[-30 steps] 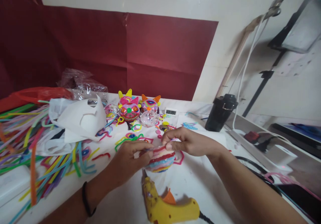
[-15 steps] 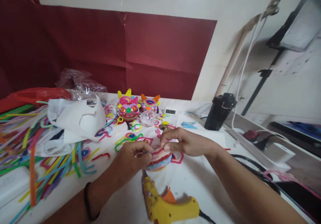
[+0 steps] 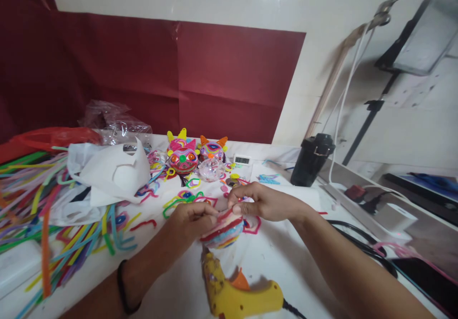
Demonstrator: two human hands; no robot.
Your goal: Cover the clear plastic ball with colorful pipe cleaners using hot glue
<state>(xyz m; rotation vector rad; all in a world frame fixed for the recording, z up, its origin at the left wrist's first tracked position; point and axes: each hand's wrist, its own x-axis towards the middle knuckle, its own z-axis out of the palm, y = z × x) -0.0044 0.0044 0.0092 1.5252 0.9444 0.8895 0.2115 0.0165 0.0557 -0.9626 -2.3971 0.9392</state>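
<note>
Striped fuzzy ball [image 3: 222, 229] is sitting mid-desk, the left hand [image 3: 195, 218] clenching its side to steady it while the right hand [image 3: 258, 201] is pinching a strand on top. Glue gun [image 3: 240, 294] is lying just in front, near the desk [image 3: 286, 262] edge; pipe cleaners [image 3: 53, 204] are crowding the left edge.

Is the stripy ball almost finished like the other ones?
Two finished balls with faces and ears stand at the back. The stripy ball is between the left hand and right hand, wrapped in coloured stripes but with no face or ears showing. The glue gun lies close by, and loose pipe cleaners remain.
</note>
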